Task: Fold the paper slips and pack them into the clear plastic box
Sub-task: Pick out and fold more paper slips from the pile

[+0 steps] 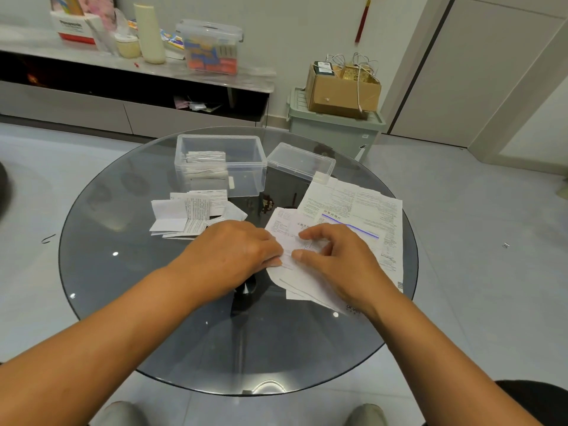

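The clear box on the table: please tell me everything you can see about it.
The box is a rectangular tub of clear plastic with rounded corners and a thickened rim. It stands upright and open on the far side of the glass table. Folded slips stand packed in its left half; the right half looks empty. Its lid lies just to its right. No hand touches it.

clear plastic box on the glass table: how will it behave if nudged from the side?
The clear plastic box looks thin-walled and only partly filled with folded slips, so probably light. On the smooth glass table it would likely slide rather than tip, being low and wide.
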A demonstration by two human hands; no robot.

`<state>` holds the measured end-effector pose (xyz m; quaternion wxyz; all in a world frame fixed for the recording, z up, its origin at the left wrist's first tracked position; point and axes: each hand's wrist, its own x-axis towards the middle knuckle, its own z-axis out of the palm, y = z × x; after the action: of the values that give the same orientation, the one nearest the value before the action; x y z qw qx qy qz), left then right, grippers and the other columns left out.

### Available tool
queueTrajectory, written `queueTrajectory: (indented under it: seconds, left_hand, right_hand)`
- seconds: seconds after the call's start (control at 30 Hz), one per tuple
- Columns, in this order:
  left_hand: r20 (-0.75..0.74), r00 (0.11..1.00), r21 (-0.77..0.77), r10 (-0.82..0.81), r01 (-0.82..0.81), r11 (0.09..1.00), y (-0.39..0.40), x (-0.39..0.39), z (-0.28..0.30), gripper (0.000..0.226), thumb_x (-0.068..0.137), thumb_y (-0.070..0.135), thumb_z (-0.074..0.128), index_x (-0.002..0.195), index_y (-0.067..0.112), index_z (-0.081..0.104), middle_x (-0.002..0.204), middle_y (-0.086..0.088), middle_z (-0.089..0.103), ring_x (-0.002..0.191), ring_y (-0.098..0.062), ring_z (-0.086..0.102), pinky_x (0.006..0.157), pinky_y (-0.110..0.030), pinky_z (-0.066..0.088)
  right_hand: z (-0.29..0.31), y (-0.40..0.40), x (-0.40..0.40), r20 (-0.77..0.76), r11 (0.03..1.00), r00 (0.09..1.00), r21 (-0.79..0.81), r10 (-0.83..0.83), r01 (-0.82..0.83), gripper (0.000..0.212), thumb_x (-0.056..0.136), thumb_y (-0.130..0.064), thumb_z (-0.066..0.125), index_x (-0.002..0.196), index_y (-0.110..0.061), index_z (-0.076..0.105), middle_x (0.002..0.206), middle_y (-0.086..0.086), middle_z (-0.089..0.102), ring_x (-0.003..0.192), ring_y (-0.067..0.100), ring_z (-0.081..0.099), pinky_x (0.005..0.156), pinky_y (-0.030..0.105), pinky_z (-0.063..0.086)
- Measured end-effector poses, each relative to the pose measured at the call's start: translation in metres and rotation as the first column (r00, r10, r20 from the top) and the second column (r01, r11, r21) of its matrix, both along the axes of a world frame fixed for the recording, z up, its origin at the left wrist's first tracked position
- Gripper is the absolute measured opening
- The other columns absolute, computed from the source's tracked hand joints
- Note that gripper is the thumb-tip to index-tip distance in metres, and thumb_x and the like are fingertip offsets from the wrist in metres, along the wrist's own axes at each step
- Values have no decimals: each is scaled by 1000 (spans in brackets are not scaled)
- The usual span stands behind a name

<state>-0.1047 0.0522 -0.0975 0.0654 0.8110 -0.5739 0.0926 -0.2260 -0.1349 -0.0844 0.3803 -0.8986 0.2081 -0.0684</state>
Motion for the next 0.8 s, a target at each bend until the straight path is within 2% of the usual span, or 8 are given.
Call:
queueTrajectory:
  seconds: [0.17, 0.27, 0.33, 0.43, 0.5, 0.63, 0.7, 0.8]
  left_hand:
    - [13, 1000, 29, -12, 12, 1000, 1, -3, 9, 44, 104, 47, 26, 105, 28, 65, 92, 7, 66, 82, -18, 63, 67, -40, 53]
    - [51, 999, 30, -18, 17, 999, 2, -5, 11, 20, 104, 32, 44, 103, 28, 64, 88, 7, 64, 77, -18, 61, 63, -39, 53]
    - [54, 998, 24, -8, 6, 1000, 2, -5, 9, 15, 96, 21, 56, 106, 28, 65, 86, 6, 64, 75, -20, 62, 58, -41, 52]
    - [50, 999, 12, -5, 4, 1000, 1, -1, 0, 33, 87, 10, 67, 114, 28, 63, 94, 7, 67, 78, -20, 64, 57, -41, 53]
    - [2, 1000, -90, -16, 16, 996, 1, 1, -3, 33, 87, 11, 71, 117, 25, 67, 97, 4, 71, 81, -23, 66, 58, -40, 55]
    - [-99, 995, -221, 0, -22, 975, -1, -3, 2, 25, 97, 27, 62, 121, 25, 70, 101, 8, 73, 85, -19, 67, 63, -36, 54]
    - [-123, 992, -210, 11, -37, 977, -2, -3, 3, 26, 98, 30, 57, 121, 26, 68, 101, 9, 71, 86, -19, 64, 66, -37, 53]
    - [-206, 978, -181, 20, -59, 982, -2, -4, 5, 26, 100, 40, 49, 118, 29, 65, 102, 14, 67, 91, -14, 58, 75, -37, 51]
  right_hand:
    - [-7, -4, 18, -13, 977, 986, -136, -165, 162, 36, 79, -57, 80, 102, -34, 63, 111, -11, 59, 98, 12, 60, 85, 37, 50]
    - [-6, -8, 26, 8, 956, 975, -195, -222, 219, 14, 93, -44, 67, 94, -31, 61, 95, -11, 65, 84, 13, 61, 64, 31, 40]
    - [-4, -14, 27, -14, 967, 981, -170, -195, 190, 2, 96, -33, 62, 98, -31, 63, 94, -13, 66, 86, 14, 62, 66, 31, 44]
    - [9, -21, 24, -122, 997, 992, 64, -24, 32, 37, 85, -25, 78, 113, -37, 59, 108, -11, 61, 91, 8, 60, 81, 34, 52]
    - [12, -18, 20, -169, 997, 984, 50, 60, -52, 59, 78, -31, 86, 120, -45, 49, 119, -11, 55, 94, 7, 58, 87, 32, 51]
    - [0, -2, 16, 91, 997, 995, -57, -43, 48, 87, 73, -53, 86, 140, -52, 32, 125, -8, 47, 101, 12, 56, 90, 37, 50]
    - [-5, 3, 15, 155, 975, 988, -219, 2, 33, 80, 79, -50, 83, 143, -54, 35, 123, -8, 43, 102, 15, 53, 86, 34, 49]
    - [-8, 8, 13, 162, 907, 977, -417, 139, -60, 34, 89, -38, 76, 121, -43, 66, 108, -10, 48, 96, 21, 53, 81, 35, 47]
